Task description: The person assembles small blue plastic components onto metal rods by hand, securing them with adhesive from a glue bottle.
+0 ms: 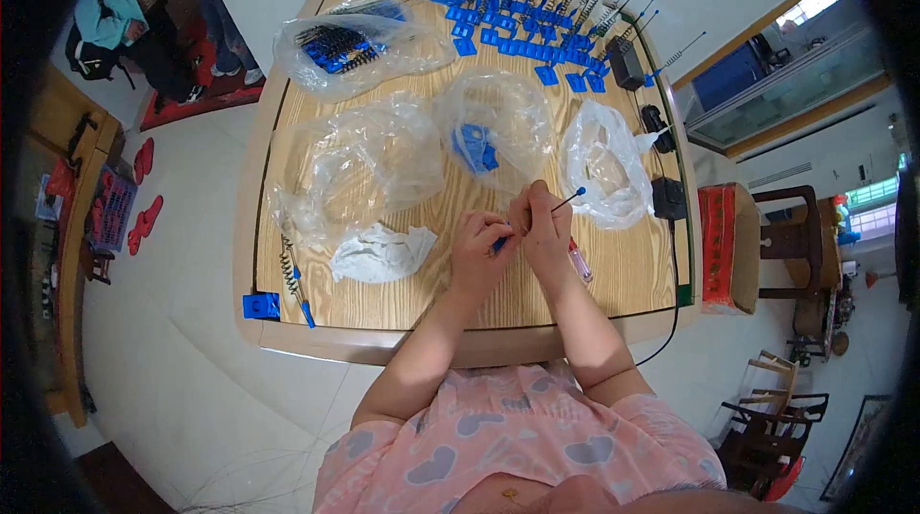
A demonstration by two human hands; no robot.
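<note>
Close together over the near part of the wooden table, my two hands are both closed. My left hand (481, 251) pinches a small blue piece (499, 244), mostly covered by the fingers. Between the fingers of my right hand (546, 234) is a thin dark rod (567, 201) with a blue ball tip pointing up and right. Whether rod and blue piece touch is hidden by my fingers. A screwdriver with a reddish clear handle (580, 263) lies just beside my right wrist. Beyond my hands sits an open clear plastic bag (508, 97) with blue parts (474, 147) inside.
Many upright spring rods on blue bases (537, 49) crowd the far right. A bag of dark springs (335, 46), a white bag (604, 164), crumpled white paper (383, 253) and a loose spring rod (295, 274) lie around. Black adapters (668, 198) line the right edge, with a cable hanging off.
</note>
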